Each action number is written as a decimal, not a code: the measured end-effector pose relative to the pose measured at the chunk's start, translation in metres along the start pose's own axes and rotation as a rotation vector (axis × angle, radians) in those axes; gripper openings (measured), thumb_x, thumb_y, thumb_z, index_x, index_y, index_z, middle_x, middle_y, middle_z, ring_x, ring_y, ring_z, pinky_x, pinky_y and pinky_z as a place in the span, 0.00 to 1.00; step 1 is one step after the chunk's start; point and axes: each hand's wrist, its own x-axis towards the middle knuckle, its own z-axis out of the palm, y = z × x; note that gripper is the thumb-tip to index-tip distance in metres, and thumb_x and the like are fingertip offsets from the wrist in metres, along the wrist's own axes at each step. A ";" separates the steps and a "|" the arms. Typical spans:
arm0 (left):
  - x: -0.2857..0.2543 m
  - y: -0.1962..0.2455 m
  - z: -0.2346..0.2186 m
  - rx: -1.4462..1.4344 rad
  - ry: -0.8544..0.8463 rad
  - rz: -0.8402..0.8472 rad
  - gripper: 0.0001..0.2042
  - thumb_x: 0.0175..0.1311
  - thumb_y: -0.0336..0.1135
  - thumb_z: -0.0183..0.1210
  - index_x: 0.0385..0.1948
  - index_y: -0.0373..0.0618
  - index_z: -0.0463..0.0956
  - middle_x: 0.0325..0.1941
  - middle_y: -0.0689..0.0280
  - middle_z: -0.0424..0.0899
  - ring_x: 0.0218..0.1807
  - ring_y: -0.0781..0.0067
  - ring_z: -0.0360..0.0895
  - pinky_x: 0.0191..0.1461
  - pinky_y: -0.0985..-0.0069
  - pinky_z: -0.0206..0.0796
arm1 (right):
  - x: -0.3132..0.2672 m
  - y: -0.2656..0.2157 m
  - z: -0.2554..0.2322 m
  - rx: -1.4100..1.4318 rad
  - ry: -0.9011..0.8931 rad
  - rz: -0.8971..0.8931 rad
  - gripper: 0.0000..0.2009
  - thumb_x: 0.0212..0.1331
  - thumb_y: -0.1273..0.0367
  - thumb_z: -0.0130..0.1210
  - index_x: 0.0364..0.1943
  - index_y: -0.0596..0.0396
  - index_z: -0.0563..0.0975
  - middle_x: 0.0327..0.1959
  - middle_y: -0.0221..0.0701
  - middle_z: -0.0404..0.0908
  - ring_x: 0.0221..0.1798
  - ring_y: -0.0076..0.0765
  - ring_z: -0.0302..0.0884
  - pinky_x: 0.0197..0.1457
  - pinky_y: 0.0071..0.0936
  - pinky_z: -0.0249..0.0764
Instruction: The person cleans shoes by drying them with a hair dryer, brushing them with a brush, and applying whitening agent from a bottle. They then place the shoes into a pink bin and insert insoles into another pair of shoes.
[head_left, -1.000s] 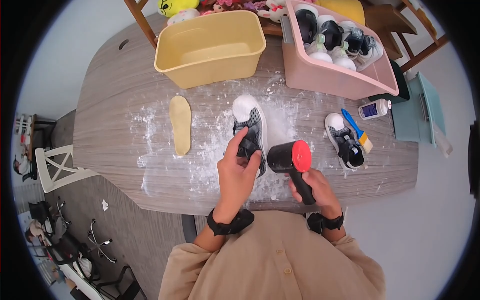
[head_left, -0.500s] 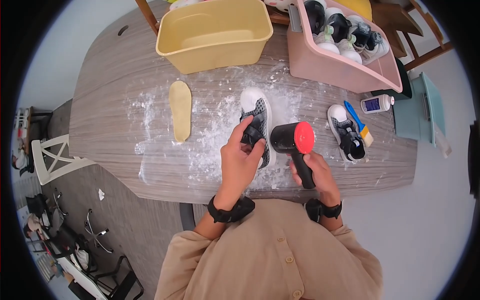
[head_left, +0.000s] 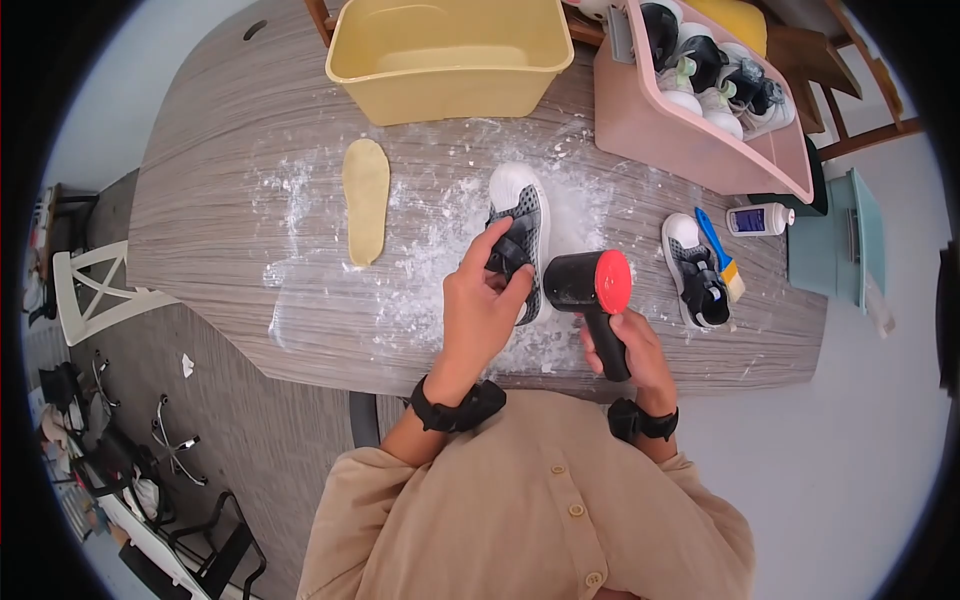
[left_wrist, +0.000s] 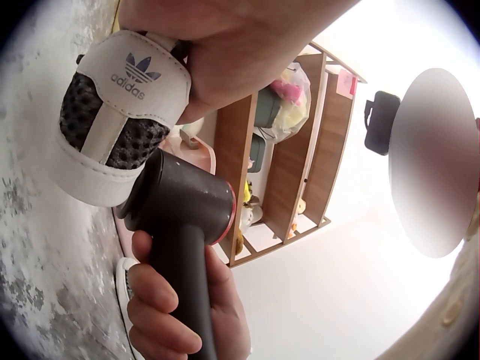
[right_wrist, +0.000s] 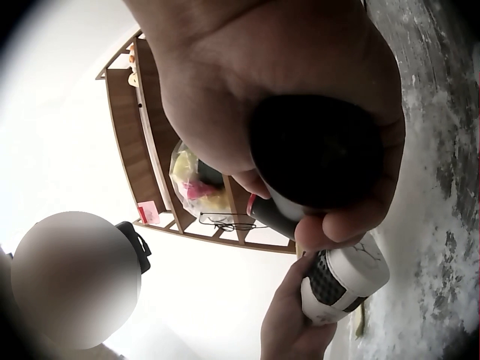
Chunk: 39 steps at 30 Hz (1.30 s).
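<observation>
My left hand (head_left: 478, 305) grips a black-and-white sneaker (head_left: 520, 185) by its strap and opening. The toe points away from me; in the left wrist view the white heel (left_wrist: 139, 75) with its printed logo faces the camera. My right hand (head_left: 640, 345) wraps round the handle of a black hair-dryer-shaped device (head_left: 575, 283) with a red end cap. Its barrel's front end is close beside the sneaker's right side, the red end turned away. In the right wrist view the handle's black base (right_wrist: 315, 150) covers much of the palm.
White powder and smears (head_left: 420, 270) cover the middle of the table. A beige insole (head_left: 367, 200) lies left. A yellow bin (head_left: 450, 95) and a pink bin (head_left: 690, 155) of shoes stand behind. At right are another sneaker (head_left: 690, 265), a blue-handled brush (head_left: 712, 240) and a white bottle (head_left: 760, 219).
The head view has tilted, so the table and bins sit higher in the picture. Both hands keep their holds, with the device staying close beside the sneaker.
</observation>
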 end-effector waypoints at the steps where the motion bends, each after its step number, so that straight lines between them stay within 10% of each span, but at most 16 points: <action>1: 0.000 0.000 0.000 0.006 -0.001 -0.009 0.24 0.58 0.19 0.57 0.59 0.37 0.67 0.41 0.61 0.82 0.37 0.83 0.78 0.39 0.84 0.72 | 0.000 0.001 0.000 0.003 0.001 0.001 0.19 0.68 0.58 0.41 0.44 0.66 0.70 0.29 0.34 0.74 0.21 0.26 0.70 0.25 0.23 0.67; 9: 0.002 -0.015 0.003 -0.005 0.032 0.048 0.23 0.56 0.24 0.60 0.56 0.39 0.69 0.27 0.63 0.82 0.25 0.84 0.75 0.28 0.83 0.68 | -0.003 -0.002 0.004 -0.055 0.023 0.001 0.18 0.69 0.59 0.41 0.40 0.64 0.71 0.27 0.33 0.74 0.21 0.26 0.71 0.26 0.23 0.67; 12: 0.001 -0.008 0.001 0.037 -0.021 -0.047 0.24 0.58 0.20 0.58 0.59 0.38 0.67 0.41 0.61 0.82 0.36 0.83 0.77 0.38 0.83 0.72 | -0.007 0.003 0.001 -0.057 0.003 0.011 0.18 0.69 0.59 0.41 0.39 0.63 0.71 0.27 0.33 0.73 0.21 0.26 0.70 0.26 0.23 0.66; 36: 0.003 -0.011 0.000 0.085 -0.076 -0.059 0.23 0.58 0.20 0.56 0.58 0.43 0.67 0.41 0.62 0.80 0.36 0.82 0.76 0.39 0.81 0.71 | -0.007 0.011 -0.009 0.038 0.005 0.073 0.21 0.68 0.58 0.42 0.46 0.67 0.71 0.30 0.34 0.74 0.22 0.27 0.71 0.27 0.23 0.66; 39: 0.003 -0.015 0.001 0.106 -0.055 0.015 0.23 0.59 0.25 0.56 0.58 0.47 0.66 0.23 0.61 0.79 0.19 0.80 0.73 0.25 0.79 0.65 | -0.008 0.011 -0.008 0.033 0.008 0.074 0.21 0.68 0.58 0.42 0.46 0.67 0.71 0.30 0.34 0.74 0.22 0.27 0.71 0.27 0.23 0.67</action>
